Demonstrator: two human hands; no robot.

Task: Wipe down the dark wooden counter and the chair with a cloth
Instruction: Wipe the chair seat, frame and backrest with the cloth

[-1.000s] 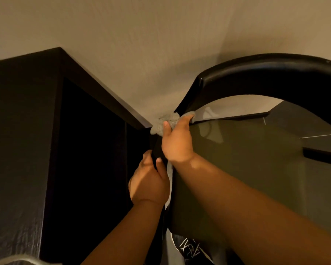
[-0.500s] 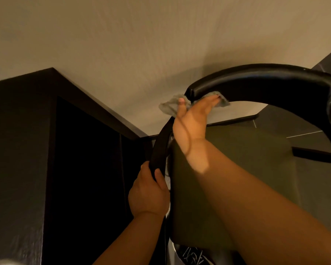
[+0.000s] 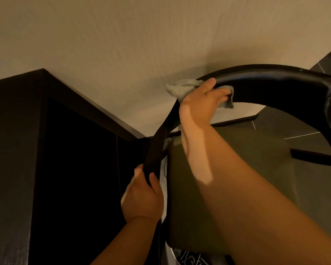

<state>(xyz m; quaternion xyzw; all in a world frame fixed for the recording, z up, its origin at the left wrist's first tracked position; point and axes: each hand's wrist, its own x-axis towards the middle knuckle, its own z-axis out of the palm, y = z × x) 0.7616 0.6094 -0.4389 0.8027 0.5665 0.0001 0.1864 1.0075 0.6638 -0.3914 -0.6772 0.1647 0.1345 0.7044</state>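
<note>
A dark chair with a curved black backrest [image 3: 271, 83] and an olive-green seat [image 3: 243, 169] fills the right half of the view. My right hand [image 3: 201, 100] grips a grey cloth [image 3: 180, 88] wrapped around the left end of the backrest's top rail. Lower down, my left hand [image 3: 143, 197] holds the chair's left upright [image 3: 159, 146], with its fingers curled round it. The dark wooden counter [image 3: 13, 150] stands at the left, its top edge and side panel in shadow.
A beige wall [image 3: 141, 35] runs behind the counter and chair. Dark floor tiles [image 3: 313, 129] show at the right, past the seat. A white object with black markings [image 3: 189, 259] lies under the seat at the bottom edge.
My right hand has slid the cloth up the chair's left upright and round onto the top rail, moving right. My left hand has kept its hold on the upright.
</note>
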